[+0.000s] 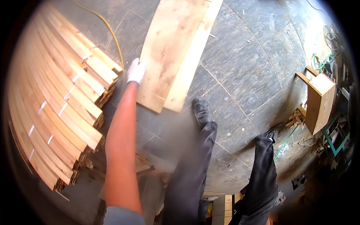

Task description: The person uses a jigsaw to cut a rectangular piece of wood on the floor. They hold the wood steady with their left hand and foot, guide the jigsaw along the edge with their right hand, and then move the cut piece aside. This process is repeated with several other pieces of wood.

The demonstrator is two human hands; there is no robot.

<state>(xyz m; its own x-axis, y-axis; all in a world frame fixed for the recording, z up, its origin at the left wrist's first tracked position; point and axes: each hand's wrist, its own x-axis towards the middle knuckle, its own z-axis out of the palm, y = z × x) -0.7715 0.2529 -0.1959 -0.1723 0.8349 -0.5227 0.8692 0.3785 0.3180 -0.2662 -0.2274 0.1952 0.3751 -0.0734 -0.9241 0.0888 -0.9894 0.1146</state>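
My left hand (pixel 135 71), in a white glove, is at the left long edge of a wide wooden board (pixel 165 56). It seems to grip that edge; part of the fingers is hidden or washed out by glare. Along the board's right side runs a paler wooden strip (pixel 193 60), parallel to it. Both stretch away from me above the grey floor, their near ends close to my left shoe (pixel 202 111). My right hand cannot be made out anywhere.
Bundled wooden planks (pixel 56 101) are stacked high at the left, close to my forearm. A yellow hose (pixel 110 30) runs between stack and board. At the right stand a wooden box-like piece (pixel 320 101), scrap sticks (pixel 297 117) and a green cord (pixel 287 144) near my right foot.
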